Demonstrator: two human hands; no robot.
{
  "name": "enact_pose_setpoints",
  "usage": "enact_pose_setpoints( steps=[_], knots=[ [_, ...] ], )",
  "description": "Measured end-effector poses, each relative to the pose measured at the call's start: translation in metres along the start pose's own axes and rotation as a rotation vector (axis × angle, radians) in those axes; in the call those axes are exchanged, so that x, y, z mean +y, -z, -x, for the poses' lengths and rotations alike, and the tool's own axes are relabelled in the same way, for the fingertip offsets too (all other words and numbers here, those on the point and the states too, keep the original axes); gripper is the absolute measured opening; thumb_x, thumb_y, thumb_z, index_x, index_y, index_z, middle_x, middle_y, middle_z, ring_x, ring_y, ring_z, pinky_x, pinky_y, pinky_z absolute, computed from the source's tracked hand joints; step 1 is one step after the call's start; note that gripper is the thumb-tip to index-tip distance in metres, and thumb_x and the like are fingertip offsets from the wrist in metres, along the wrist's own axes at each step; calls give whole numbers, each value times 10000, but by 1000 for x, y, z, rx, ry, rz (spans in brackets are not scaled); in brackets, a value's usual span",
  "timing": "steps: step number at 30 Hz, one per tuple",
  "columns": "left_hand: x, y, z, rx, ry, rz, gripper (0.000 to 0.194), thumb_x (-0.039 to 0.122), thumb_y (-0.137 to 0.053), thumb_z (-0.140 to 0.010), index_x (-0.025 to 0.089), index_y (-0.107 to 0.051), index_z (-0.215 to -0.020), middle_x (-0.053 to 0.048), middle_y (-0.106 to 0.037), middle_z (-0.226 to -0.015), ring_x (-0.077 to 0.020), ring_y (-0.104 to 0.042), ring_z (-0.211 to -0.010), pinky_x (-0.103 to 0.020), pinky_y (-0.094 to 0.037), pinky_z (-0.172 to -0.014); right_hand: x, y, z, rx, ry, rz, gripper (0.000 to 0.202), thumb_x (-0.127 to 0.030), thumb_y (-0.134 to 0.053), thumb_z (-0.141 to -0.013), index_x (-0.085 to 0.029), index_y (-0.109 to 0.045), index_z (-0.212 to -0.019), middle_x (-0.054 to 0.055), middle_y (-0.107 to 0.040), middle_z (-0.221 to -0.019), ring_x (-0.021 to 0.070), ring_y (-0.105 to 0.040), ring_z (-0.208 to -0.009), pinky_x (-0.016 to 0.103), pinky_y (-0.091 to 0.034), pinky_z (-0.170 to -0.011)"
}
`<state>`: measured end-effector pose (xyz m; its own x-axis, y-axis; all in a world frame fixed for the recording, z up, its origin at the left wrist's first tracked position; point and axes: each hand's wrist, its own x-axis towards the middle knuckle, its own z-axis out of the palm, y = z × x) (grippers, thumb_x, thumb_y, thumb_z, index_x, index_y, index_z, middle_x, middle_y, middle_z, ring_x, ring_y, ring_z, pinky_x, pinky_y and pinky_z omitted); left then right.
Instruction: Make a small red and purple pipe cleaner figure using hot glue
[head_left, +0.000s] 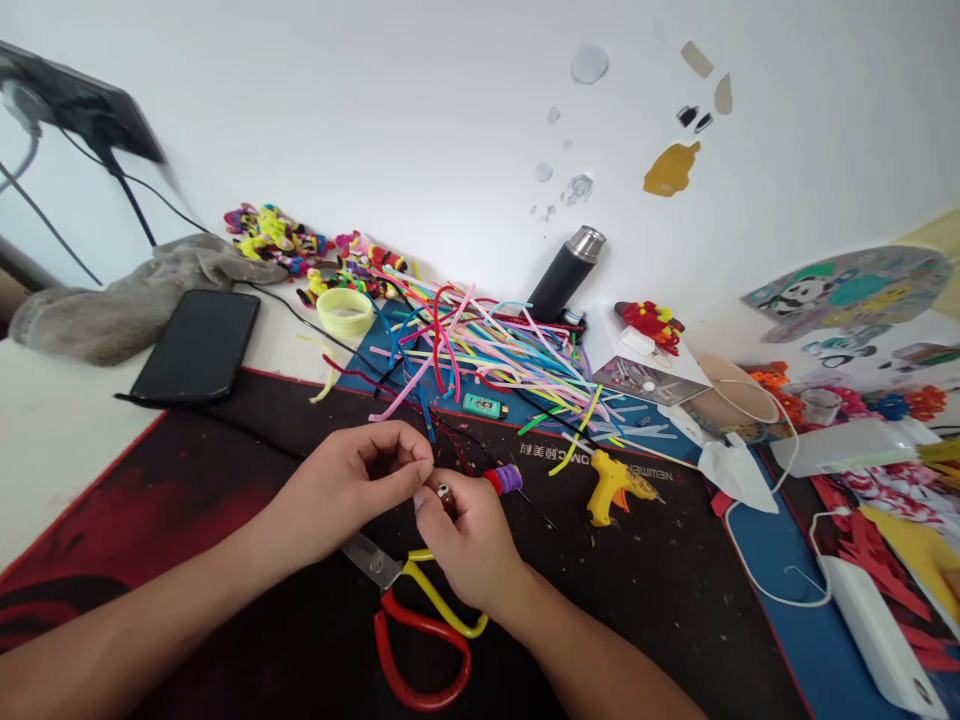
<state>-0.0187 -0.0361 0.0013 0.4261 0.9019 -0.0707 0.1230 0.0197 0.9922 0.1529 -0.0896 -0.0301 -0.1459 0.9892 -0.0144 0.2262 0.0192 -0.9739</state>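
My right hand (472, 535) is closed around a small pipe-cleaner figure. A purple coiled end (509, 478) with a bit of red sticks out beyond the fingers, and a dark part with a white eye (443, 491) shows near the thumb. My left hand (375, 480) meets it, thumb and forefinger pinched together at the figure's near end; what lies in that pinch is too small to make out. Scissors (424, 625) with one red and one yellow handle lie on the dark mat (615, 620) beneath my hands.
Loose pipe cleaners (480, 350) are heaped behind my hands, with a green lighter (485, 406) in front. A yellow glue gun (619, 487) lies to the right. A black flask (566, 272), yellow tape roll (345, 313), phone (196, 345) and finished figures (277, 235) stand farther back.
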Motion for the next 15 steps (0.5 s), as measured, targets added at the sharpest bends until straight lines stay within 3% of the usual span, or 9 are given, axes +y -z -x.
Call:
enact_pose_setpoints(
  steps=[5, 11, 15],
  knots=[
    [2, 2, 2, -5, 6, 21, 209, 409, -765, -865, 213, -738, -799, 6, -721, -758, -171, -633, -718, -265, -528, -692, -1, 10, -1, -55, -38, -67, 450, -476, -621, -1004, -259, -393, -682, -69, -353, -608, 125, -311, -582, 284, -264, -541],
    [1, 2, 0, 11, 56, 114, 215, 410, -800, -852, 208, -742, -807, 15, -698, -749, -157, -596, -694, -262, -512, -685, 2, 17, 1, -120, -41, -148, 571, -769, -593, -1027, -249, -516, -805, -53, -421, -666, 140, -357, -604, 292, -304, -556],
    [-1, 3, 0, 20, 64, 135, 210, 398, -816, -854, 208, -738, -812, 21, -685, -742, -148, -572, -676, -260, -506, -682, 2, 18, 2, -152, 3, -172, 580, -775, -602, -1036, -240, -529, -824, -41, -456, -720, 144, -387, -640, 305, -331, -597]
  ],
)
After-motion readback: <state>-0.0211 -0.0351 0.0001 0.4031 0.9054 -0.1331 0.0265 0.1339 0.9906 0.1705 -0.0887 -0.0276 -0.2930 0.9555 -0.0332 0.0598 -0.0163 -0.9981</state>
